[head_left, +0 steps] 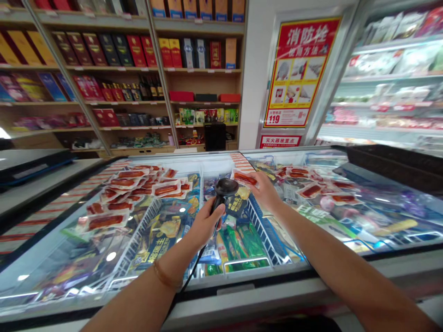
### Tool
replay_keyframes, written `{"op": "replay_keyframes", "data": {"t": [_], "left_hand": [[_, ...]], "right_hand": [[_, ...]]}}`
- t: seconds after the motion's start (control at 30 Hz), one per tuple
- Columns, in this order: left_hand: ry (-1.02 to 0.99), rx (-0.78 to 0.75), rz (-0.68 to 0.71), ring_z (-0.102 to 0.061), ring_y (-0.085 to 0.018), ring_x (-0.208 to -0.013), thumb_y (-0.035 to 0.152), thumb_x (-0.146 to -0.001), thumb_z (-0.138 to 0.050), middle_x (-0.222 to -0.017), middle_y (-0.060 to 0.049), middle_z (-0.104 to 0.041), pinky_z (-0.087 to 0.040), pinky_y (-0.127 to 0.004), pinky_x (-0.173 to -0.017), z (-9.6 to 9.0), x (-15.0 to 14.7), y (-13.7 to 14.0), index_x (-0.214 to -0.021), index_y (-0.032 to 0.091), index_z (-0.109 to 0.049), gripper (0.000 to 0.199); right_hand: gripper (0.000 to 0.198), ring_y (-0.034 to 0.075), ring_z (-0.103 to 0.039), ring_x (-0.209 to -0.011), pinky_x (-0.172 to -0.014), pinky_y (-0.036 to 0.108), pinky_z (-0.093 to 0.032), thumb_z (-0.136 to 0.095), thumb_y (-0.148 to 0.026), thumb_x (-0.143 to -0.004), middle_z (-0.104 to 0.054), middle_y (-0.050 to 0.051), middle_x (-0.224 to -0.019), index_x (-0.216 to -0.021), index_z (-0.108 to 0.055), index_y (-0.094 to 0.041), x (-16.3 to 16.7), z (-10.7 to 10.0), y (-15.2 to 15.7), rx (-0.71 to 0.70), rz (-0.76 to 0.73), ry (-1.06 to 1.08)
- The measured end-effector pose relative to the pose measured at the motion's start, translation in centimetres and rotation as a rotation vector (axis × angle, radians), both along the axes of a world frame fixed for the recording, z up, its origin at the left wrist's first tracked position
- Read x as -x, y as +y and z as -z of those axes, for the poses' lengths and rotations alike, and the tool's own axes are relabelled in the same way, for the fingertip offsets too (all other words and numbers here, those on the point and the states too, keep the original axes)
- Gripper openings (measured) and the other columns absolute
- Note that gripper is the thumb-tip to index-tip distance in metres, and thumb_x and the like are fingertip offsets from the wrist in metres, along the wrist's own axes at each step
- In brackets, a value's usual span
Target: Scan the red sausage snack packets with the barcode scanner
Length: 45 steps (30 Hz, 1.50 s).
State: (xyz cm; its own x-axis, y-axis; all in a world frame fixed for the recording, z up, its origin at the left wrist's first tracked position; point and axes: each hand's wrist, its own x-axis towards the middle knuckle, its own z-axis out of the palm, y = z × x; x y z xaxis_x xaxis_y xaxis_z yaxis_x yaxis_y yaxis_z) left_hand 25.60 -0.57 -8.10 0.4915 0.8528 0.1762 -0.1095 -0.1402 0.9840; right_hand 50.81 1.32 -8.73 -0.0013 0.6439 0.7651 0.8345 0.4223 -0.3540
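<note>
My left hand [204,219] is wrapped round the handle of a black barcode scanner [225,186], whose cable runs down past my wrist. In my right hand [263,188], a clear vacuum pack of reddish-brown sausage [244,178] is pinched at its right end, just right of the scanner's head. Both hands are above the glass top of a chest freezer. A heap of similar sausage packs [129,182] lies on the glass to the left. More such packs [311,189] are scattered on the right side.
Under the glass, white wire baskets [265,226] hold bagged frozen goods, among them green packs [242,244]. A dark long object [398,163] rests at the right edge. Wooden shelves [204,78] with boxes stand behind, and a lit chilled display [391,78] at the right.
</note>
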Motion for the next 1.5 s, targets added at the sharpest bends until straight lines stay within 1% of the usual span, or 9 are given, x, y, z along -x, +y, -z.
{"op": "replay_keyframes", "data": {"t": [0.2,0.37,0.6,0.73,0.87,1.0,1.17,1.33,1.5], "left_hand": [[-0.001,-0.013,-0.098,-0.045,-0.007,-0.044,0.060,-0.076,-0.065,-0.069,0.004,-0.055,-0.035,-0.022,-0.043,-1.0,0.2,-0.5,-0.100,0.017,-0.053,0.050],[-0.073,0.056,-0.277,-0.044,-0.006,-0.040,0.060,-0.072,-0.066,-0.069,0.003,-0.056,-0.031,-0.021,-0.039,-3.9,2.1,-0.4,-0.088,0.018,-0.053,0.047],[-0.161,-0.025,-0.539,-0.046,-0.006,-0.040,0.058,-0.069,-0.070,-0.068,0.004,-0.057,-0.030,-0.020,-0.037,-7.5,11.3,0.9,-0.087,0.018,-0.054,0.046],[-0.172,0.026,-0.643,-0.048,-0.006,-0.041,0.057,-0.069,-0.071,-0.068,0.005,-0.057,-0.033,-0.019,-0.037,-7.6,16.6,0.7,-0.088,0.019,-0.053,0.046],[-0.183,0.070,-0.644,-0.048,-0.006,-0.041,0.056,-0.070,-0.071,-0.070,0.006,-0.057,-0.033,-0.018,-0.037,-7.4,18.8,0.0,-0.087,0.019,-0.052,0.044],[-0.203,0.087,-0.611,-0.048,-0.007,-0.040,0.056,-0.068,-0.072,-0.068,0.005,-0.057,-0.031,-0.018,-0.036,-7.2,17.6,0.0,-0.087,0.019,-0.053,0.045],[-0.253,0.139,-0.490,-0.048,-0.007,-0.039,0.056,-0.068,-0.073,-0.067,0.004,-0.057,-0.033,-0.020,-0.037,-6.8,12.0,0.3,-0.085,0.018,-0.053,0.045],[-0.248,0.208,-0.288,-0.048,-0.007,-0.040,0.057,-0.066,-0.074,-0.069,0.003,-0.058,-0.033,-0.021,-0.037,-6.1,3.7,-0.6,-0.084,0.018,-0.052,0.048],[-0.257,0.256,-0.155,-0.047,-0.007,-0.038,0.062,-0.065,-0.073,-0.069,0.003,-0.058,-0.030,-0.021,-0.036,-3.9,-2.9,-1.3,-0.086,0.019,-0.052,0.052]], "right_hand": [[0.026,0.027,-0.058,-0.107,-0.097,0.047,-0.046,-0.055,-0.024,-0.087,-0.063,0.011,-0.109,-0.113,-0.060,-0.020,0.4,2.2,1.6,0.030,-0.015,0.083],[0.021,0.024,-0.060,-0.097,-0.089,0.041,-0.048,-0.058,-0.025,-0.082,-0.064,0.009,-0.101,-0.102,-0.061,-0.020,4.0,0.3,4.2,0.133,-0.068,0.122],[0.024,0.020,-0.059,-0.098,-0.092,0.035,-0.046,-0.063,-0.017,-0.073,-0.065,0.005,-0.103,-0.096,-0.063,-0.019,15.7,-4.5,11.3,0.282,-0.185,0.189],[0.024,0.020,-0.063,-0.090,-0.089,0.037,-0.049,-0.060,-0.021,-0.079,-0.068,0.007,-0.103,-0.102,-0.064,-0.017,21.6,-4.3,14.5,0.348,-0.247,0.208],[0.024,0.021,-0.066,-0.094,-0.091,0.037,-0.050,-0.056,-0.021,-0.085,-0.071,0.005,-0.105,-0.106,-0.067,-0.019,23.2,-3.1,15.5,0.406,-0.313,0.201],[0.033,0.022,-0.064,-0.112,-0.103,0.038,-0.045,-0.050,-0.018,-0.086,-0.070,0.007,-0.119,-0.114,-0.068,-0.019,20.6,-2.3,15.0,0.397,-0.308,0.178],[0.031,0.021,-0.061,-0.119,-0.107,0.038,-0.042,-0.051,-0.022,-0.089,-0.069,0.007,-0.123,-0.113,-0.070,-0.020,14.2,-1.7,12.6,0.376,-0.210,0.106],[0.025,0.021,-0.064,-0.111,-0.100,0.035,-0.047,-0.053,-0.021,-0.090,-0.073,0.007,-0.113,-0.105,-0.073,-0.020,4.8,-0.5,8.6,0.391,0.039,0.024],[0.027,0.024,-0.062,-0.113,-0.102,0.040,-0.044,-0.052,-0.016,-0.089,-0.070,0.012,-0.116,-0.105,-0.073,-0.018,-6.1,0.4,3.8,0.441,0.412,-0.068]]}}
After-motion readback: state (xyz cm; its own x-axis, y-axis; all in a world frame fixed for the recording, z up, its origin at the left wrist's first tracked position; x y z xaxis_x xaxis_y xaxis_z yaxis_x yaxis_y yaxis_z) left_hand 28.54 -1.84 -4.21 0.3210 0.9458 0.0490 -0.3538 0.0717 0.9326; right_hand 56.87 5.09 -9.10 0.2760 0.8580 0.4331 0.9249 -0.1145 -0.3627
